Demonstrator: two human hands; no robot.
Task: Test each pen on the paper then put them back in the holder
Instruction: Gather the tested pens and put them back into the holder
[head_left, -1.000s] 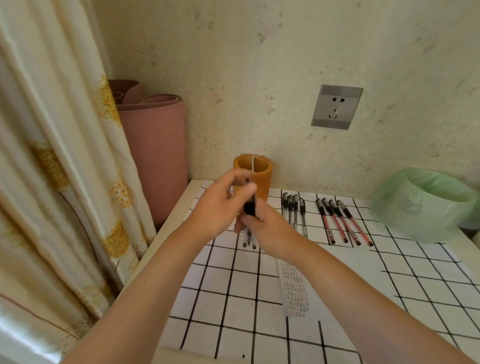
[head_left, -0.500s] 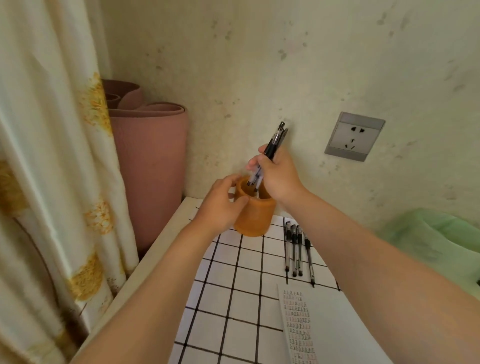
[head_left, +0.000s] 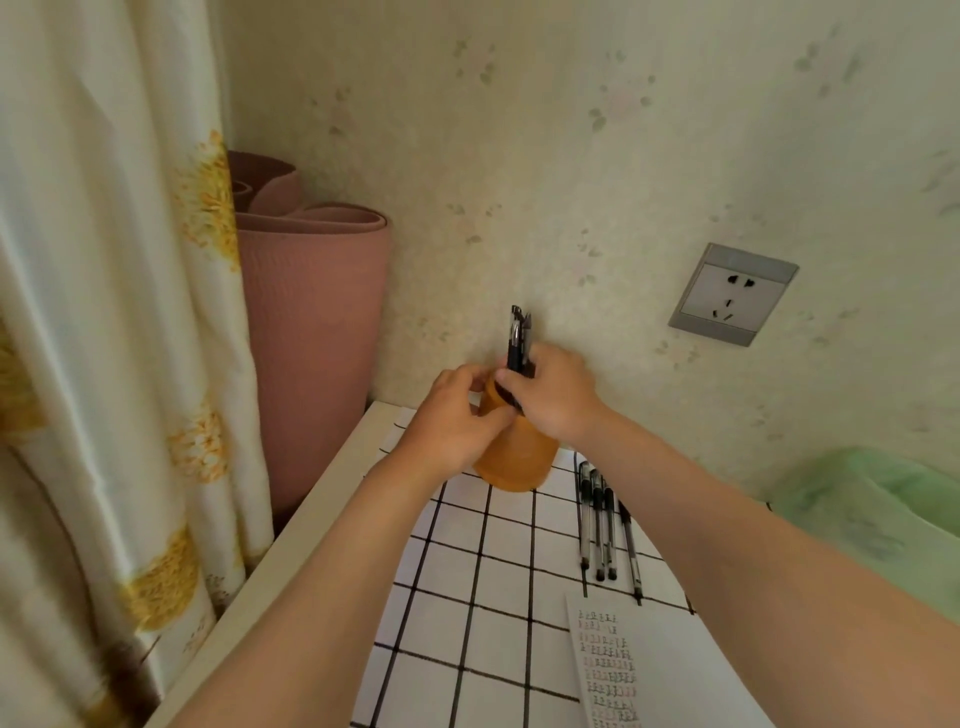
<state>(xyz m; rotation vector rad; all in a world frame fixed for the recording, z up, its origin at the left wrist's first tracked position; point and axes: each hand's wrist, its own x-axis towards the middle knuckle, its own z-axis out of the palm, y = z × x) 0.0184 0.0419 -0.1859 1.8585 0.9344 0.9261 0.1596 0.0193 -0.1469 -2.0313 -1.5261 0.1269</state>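
Black clipped pens (head_left: 519, 340), pinched upright in my right hand (head_left: 553, 395), enter the orange cylindrical holder (head_left: 517, 457) gripped by my left hand (head_left: 452, 421) near the tabletop's back edge.

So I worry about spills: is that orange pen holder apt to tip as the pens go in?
Probably somewhat. The orange pen holder looks tall and narrow, and the black pens stick up well above its rim, raising the weight. The left hand is bracing its side, which should steady it. It looks rigid, not floppy.

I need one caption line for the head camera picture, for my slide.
Right hand lowers black pens into the orange holder, steadied by the left hand; four pens lie nearby.
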